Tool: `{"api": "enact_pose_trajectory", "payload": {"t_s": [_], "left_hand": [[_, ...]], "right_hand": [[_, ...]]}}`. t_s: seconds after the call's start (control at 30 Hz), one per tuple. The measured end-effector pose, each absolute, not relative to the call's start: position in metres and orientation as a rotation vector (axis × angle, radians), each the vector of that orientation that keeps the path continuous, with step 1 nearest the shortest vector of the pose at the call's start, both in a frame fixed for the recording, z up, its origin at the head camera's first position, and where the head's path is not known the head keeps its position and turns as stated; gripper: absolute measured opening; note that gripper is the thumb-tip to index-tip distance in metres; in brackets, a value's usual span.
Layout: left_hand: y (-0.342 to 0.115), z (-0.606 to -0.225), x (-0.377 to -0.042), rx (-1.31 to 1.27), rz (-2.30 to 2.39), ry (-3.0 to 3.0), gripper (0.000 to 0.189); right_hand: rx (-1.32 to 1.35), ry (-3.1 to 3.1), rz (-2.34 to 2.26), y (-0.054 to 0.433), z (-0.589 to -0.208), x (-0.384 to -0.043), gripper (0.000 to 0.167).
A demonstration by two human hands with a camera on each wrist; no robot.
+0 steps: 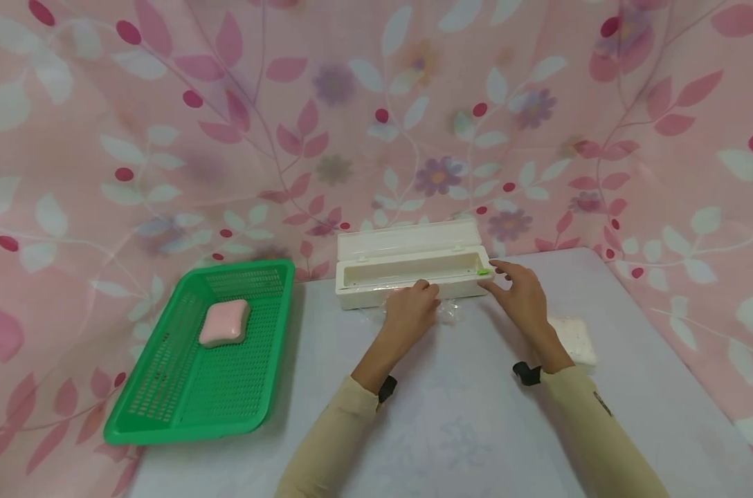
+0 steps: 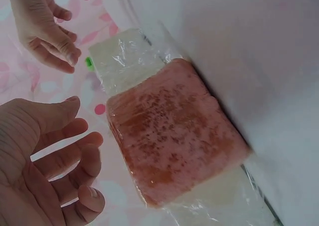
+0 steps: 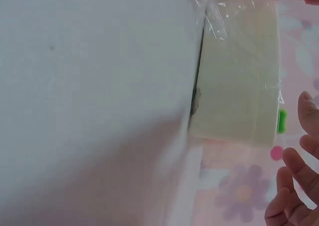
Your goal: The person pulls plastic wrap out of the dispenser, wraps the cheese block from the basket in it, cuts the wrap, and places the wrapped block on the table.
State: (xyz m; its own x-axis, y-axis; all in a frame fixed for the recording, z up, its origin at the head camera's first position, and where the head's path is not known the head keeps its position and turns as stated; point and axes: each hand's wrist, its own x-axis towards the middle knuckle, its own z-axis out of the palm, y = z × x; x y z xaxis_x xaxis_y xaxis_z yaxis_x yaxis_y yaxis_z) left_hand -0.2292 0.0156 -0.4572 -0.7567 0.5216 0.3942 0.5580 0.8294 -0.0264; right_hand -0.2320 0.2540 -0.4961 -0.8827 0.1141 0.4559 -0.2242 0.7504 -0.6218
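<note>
A long white cling film dispenser (image 1: pixel 351 299) stands at the back of the table with its lid (image 1: pixel 407 238) raised. Clear plastic film (image 1: pixel 449 311) spreads along its front. In the left wrist view, a mottled pink square block (image 2: pixel 174 131) appears against the dispenser's front with film about it; my left hand largely hides it from the head view. Beside the block, my left hand (image 1: pixel 410 311) has loosely bent fingers and holds nothing. My right hand (image 1: pixel 521 294) is at the dispenser's right end, fingers spread near a green slider (image 1: pixel 484 272), with nothing gripped.
On the left is a green plastic basket (image 1: pixel 261 408) with a pink cushion-shaped block (image 1: pixel 225 322) inside. A white block (image 1: pixel 576 339) lies to the right, partly behind my right forearm. Floral cloth (image 1: pixel 376 138) hangs behind the table (image 1: pixel 451 429).
</note>
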Motion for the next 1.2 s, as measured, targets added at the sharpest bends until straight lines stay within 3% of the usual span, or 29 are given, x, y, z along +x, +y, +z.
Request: {"api": "enact_pose_trajectory", "payload": {"t_s": [0.8,1.2], "left_hand": [[0.073,-0.442,-0.274,-0.886,-0.283,-2.894,0.025],[0.094,-0.445,-0.304,-0.958,-0.519,-2.923,0.030]], "right_hand": [[-0.093,-2.419,1.523,0.282,-0.520,-0.257,0.053],[-0.051,-2.387,1.610,0.278,-0.525,-0.262,0.052]]}}
